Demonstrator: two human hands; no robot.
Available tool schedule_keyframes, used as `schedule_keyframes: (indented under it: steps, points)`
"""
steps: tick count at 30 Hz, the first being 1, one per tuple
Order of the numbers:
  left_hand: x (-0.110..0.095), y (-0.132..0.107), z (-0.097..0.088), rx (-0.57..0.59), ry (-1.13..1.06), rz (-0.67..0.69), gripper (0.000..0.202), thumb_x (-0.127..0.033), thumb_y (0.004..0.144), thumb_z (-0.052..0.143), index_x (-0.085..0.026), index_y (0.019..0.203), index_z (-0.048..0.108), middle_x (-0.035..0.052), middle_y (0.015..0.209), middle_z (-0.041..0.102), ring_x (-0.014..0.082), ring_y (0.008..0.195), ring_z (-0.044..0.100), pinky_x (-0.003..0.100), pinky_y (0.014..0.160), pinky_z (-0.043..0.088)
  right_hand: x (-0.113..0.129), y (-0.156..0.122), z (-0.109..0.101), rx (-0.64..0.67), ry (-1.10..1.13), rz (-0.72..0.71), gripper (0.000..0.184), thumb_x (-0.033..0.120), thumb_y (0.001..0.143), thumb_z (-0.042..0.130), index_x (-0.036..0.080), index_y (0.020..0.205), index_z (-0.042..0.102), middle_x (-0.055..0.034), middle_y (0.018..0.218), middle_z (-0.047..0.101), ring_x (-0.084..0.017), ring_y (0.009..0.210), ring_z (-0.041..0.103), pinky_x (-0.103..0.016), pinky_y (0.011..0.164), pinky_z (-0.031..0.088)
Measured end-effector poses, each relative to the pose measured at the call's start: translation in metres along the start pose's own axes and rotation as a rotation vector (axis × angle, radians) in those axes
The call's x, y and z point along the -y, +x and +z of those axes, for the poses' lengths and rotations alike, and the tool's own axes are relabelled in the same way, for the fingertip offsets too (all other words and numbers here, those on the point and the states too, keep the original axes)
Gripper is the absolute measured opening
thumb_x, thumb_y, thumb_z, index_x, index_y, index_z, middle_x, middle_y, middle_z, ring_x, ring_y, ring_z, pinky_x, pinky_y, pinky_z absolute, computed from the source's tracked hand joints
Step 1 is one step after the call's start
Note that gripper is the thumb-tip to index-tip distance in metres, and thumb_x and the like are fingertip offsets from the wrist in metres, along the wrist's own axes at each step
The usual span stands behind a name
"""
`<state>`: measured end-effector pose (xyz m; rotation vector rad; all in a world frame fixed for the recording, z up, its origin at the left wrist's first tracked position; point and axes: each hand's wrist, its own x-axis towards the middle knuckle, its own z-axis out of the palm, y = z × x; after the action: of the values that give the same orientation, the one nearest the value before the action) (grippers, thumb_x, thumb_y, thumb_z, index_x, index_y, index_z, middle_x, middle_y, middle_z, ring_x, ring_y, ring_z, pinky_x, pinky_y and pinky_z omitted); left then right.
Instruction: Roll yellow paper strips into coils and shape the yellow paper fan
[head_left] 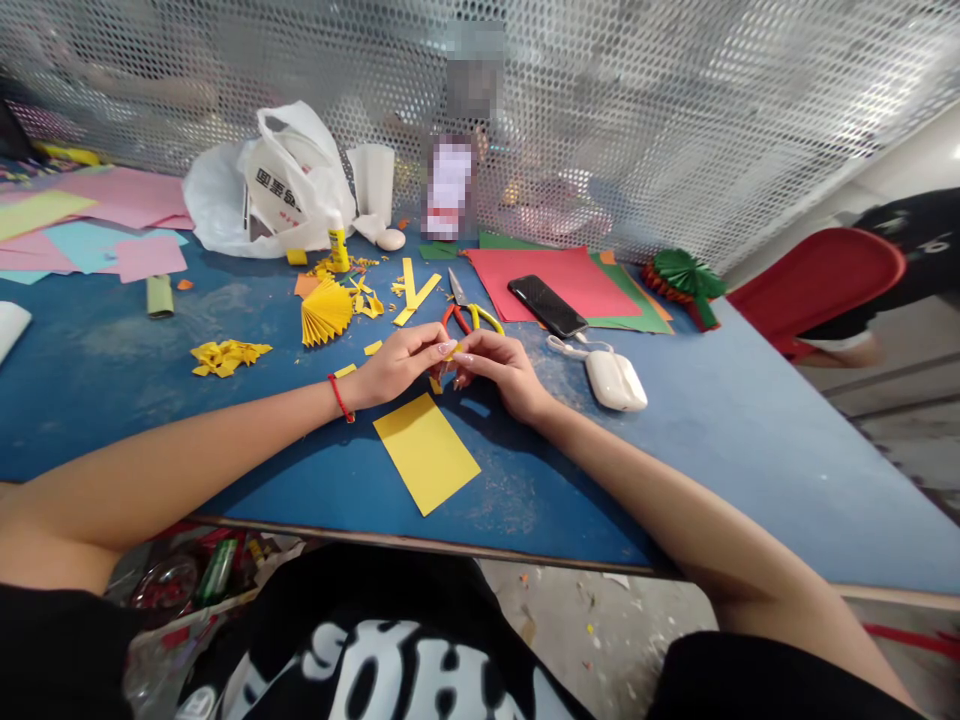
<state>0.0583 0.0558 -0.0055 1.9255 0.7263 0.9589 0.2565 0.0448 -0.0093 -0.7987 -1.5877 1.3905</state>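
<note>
Your left hand point(401, 365) and right hand point(499, 372) together, pinching a small yellow paper strip point(451, 351) mostly hidden by your fingers, mid-tabletop, scissors point(466, 318) just ahead, yellow cardstock point(426, 451) nearer you, smartphone point(547, 305) and earbud case point(615, 380) to the right

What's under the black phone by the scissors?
The black smartphone rests on red paper, itself on green paper; the patch directly beneath the phone is covered and can't be seen.

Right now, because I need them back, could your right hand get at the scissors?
Probably yes: the scissors lie just beyond the right hand, with nothing between them, and the phone sits off to one side, out of the way.
</note>
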Motion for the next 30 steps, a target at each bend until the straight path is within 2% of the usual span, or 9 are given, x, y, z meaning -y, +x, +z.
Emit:
schedule_keyframes:
  steps: [6, 10, 14, 17, 20, 30]
  points:
    - [-0.0048, 0.0011, -0.0015, 0.018, -0.051, -0.050, 0.037, -0.057, 0.092, 0.052, -0.025, 0.073, 0.057, 0.0019, 0.071, 0.058, 0.0184, 0.068, 0.053, 0.039, 0.069, 0.049, -0.0022, 0.0007, -0.0004, -0.008, 0.007, 0.009, 0.027, 0.043, 0.081, 0.075, 0.018, 0.083, 0.066, 0.0015, 0.073, 0.067, -0.010, 0.061, 0.062, -0.023, 0.062, 0.052]
    - [-0.0087, 0.0027, -0.0045, 0.057, -0.104, -0.102, 0.037, -0.062, 0.085, 0.058, -0.028, 0.071, 0.059, 0.0006, 0.071, 0.062, 0.0200, 0.070, 0.054, 0.043, 0.074, 0.048, -0.0018, 0.0012, 0.0005, -0.051, -0.011, 0.024, 0.029, 0.045, 0.079, 0.077, 0.018, 0.083, 0.065, 0.0018, 0.072, 0.066, -0.010, 0.061, 0.062, -0.023, 0.060, 0.051]
    - [-0.0057, 0.0032, -0.0061, 0.073, -0.181, -0.128, 0.032, -0.057, 0.084, 0.060, -0.028, 0.073, 0.062, 0.0007, 0.073, 0.064, 0.0203, 0.072, 0.057, 0.044, 0.075, 0.049, -0.0015, 0.0020, 0.0011, -0.070, -0.023, 0.030, 0.032, 0.048, 0.079, 0.076, 0.019, 0.082, 0.064, 0.0029, 0.069, 0.064, -0.009, 0.059, 0.061, -0.023, 0.059, 0.050]
    - [-0.0019, 0.0027, -0.0061, 0.073, -0.199, -0.133, 0.023, -0.043, 0.087, 0.057, -0.023, 0.077, 0.064, 0.0023, 0.076, 0.066, 0.0180, 0.072, 0.058, 0.040, 0.075, 0.051, -0.0014, 0.0025, 0.0014, -0.069, -0.010, 0.013, 0.033, 0.048, 0.080, 0.076, 0.018, 0.081, 0.063, 0.0035, 0.067, 0.063, -0.008, 0.058, 0.060, -0.021, 0.058, 0.050]
    - [-0.0003, 0.0024, -0.0061, 0.074, -0.184, -0.136, 0.017, -0.033, 0.085, 0.056, -0.019, 0.078, 0.062, 0.0030, 0.077, 0.065, 0.0156, 0.072, 0.058, 0.036, 0.076, 0.052, -0.0012, 0.0027, 0.0015, -0.065, -0.002, 0.008, 0.034, 0.049, 0.080, 0.076, 0.018, 0.081, 0.062, 0.0032, 0.067, 0.063, -0.008, 0.057, 0.059, -0.021, 0.057, 0.051]
    - [-0.0020, 0.0028, -0.0042, 0.041, -0.188, -0.106, 0.017, -0.032, 0.080, 0.061, -0.015, 0.076, 0.063, 0.0017, 0.073, 0.065, 0.0133, 0.067, 0.060, 0.027, 0.069, 0.051, 0.0000, 0.0027, 0.0028, -0.065, -0.016, 0.021, 0.037, 0.051, 0.079, 0.076, 0.019, 0.081, 0.059, 0.0045, 0.066, 0.062, -0.008, 0.058, 0.060, -0.021, 0.057, 0.051]
